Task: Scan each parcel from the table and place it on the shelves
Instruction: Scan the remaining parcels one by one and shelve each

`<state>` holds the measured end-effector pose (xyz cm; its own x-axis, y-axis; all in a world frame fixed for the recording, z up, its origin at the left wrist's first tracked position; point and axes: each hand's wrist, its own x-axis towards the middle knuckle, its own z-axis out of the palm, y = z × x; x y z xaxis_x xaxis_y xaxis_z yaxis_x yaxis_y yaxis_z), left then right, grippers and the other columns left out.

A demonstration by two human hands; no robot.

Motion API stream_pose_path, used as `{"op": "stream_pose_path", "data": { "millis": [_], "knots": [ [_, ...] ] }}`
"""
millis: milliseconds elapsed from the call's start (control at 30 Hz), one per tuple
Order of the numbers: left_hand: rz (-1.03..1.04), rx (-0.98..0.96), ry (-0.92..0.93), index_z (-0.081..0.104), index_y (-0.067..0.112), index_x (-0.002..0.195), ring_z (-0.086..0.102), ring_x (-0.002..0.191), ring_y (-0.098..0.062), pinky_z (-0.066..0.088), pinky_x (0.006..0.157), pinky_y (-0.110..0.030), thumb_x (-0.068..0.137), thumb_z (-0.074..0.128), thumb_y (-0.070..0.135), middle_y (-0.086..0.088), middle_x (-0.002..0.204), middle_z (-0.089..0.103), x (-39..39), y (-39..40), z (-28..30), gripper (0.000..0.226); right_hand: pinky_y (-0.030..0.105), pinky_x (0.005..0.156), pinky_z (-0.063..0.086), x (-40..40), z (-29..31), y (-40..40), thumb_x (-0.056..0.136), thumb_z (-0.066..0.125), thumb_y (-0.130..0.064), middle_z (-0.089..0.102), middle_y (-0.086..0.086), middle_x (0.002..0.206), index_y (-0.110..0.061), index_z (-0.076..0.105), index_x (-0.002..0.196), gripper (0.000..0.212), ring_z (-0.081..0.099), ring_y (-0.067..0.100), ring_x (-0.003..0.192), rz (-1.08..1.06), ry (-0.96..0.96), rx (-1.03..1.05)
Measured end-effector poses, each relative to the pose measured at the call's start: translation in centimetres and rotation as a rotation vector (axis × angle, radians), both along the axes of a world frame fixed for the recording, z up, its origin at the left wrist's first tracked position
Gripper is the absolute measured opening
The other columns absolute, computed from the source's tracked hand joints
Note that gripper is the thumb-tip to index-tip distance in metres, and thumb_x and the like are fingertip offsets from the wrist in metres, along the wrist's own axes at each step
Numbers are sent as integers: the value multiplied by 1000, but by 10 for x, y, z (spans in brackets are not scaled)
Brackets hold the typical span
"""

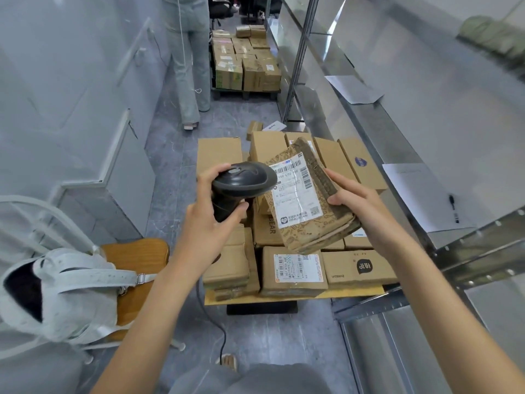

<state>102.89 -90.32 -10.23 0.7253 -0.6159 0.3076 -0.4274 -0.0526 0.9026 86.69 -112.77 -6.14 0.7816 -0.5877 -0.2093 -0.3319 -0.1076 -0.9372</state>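
Observation:
My left hand [207, 214] grips a black barcode scanner [241, 183] by its handle, the head pointing right at a parcel. My right hand [358, 203] holds that patterned brown cardboard parcel [309, 211] by its right edge, tilted, with its white shipping label facing up. Both are held above a small table [355, 292] stacked with several cardboard parcels [292, 271]. Metal shelves [426, 155] run along the right side.
A wooden chair [136, 260] with a grey bag [65, 291] stands at the left. White paper sheets [420, 194] and a pen lie on the shelf. Another person [187, 61] stands farther down the aisle beside a second stack of boxes [244, 64]. The scanner cable trails to the floor.

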Motion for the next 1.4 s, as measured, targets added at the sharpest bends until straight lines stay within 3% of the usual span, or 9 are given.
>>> {"op": "stream_pose_path", "data": {
  "millis": [100,200,400,533,667,900,1167,1333,1400],
  "knots": [
    [13,-52,30,33,65,128,65,90,-16,58,77,-27,90,75,20,12,129,59,-6,-12,2,72,30,80,58,-15,-9,5,73,65,-33,70,-9,124,-44,54,141,70,73,18,100,-121,-87,54],
    [-5,-113,107,35,64,127,66,97,-38,61,75,-39,91,73,14,-4,140,52,-20,-32,4,73,41,88,57,-37,-20,10,72,66,-31,70,-4,126,-44,55,139,69,71,25,105,-299,-181,129],
    [-88,-243,237,36,57,128,70,69,-17,57,63,-22,95,68,7,-8,130,56,-72,-88,-1,68,18,68,56,-80,-43,31,76,65,-25,75,-13,113,-33,52,144,70,74,11,93,-617,-374,160],
    [-274,-191,277,35,41,137,64,118,-32,57,96,-41,95,68,6,-6,142,50,-107,-113,-3,64,19,69,56,-115,-47,64,75,65,-24,74,-9,116,-29,52,145,72,74,12,96,-903,-483,164],
    [-504,-164,282,34,13,145,54,117,13,48,88,-5,94,67,-1,-4,138,47,-137,-132,-6,62,17,68,55,-153,-48,98,72,64,-23,74,-10,115,-27,54,144,73,73,9,97,-1205,-544,137],
    [-911,-119,403,37,28,138,54,120,6,44,102,-12,93,69,1,11,133,51,-226,-131,1,62,18,76,56,-210,-40,165,74,63,-24,73,-10,120,-29,54,143,71,69,11,109,-1535,-594,37],
    [-1219,-141,443,37,38,132,53,112,19,42,92,-4,93,70,3,20,129,48,-338,-90,25,61,20,72,56,-296,-17,244,76,60,-23,74,-5,119,-31,56,140,65,70,15,108,-1806,-671,-96],
    [-1361,-98,512,37,45,129,61,124,-25,47,110,-38,94,70,7,-2,137,56,-414,-58,40,61,38,93,55,-354,-7,294,78,58,-26,72,-4,122,-34,58,139,61,68,19,114,-1904,-671,-176],
    [-1409,-116,518,37,43,130,62,121,-15,47,105,-27,93,71,7,1,134,57,-445,-40,45,62,41,94,54,-381,-3,315,78,58,-26,72,-4,122,-34,58,138,60,68,20,114,-1938,-680,-202]
  ]
}}
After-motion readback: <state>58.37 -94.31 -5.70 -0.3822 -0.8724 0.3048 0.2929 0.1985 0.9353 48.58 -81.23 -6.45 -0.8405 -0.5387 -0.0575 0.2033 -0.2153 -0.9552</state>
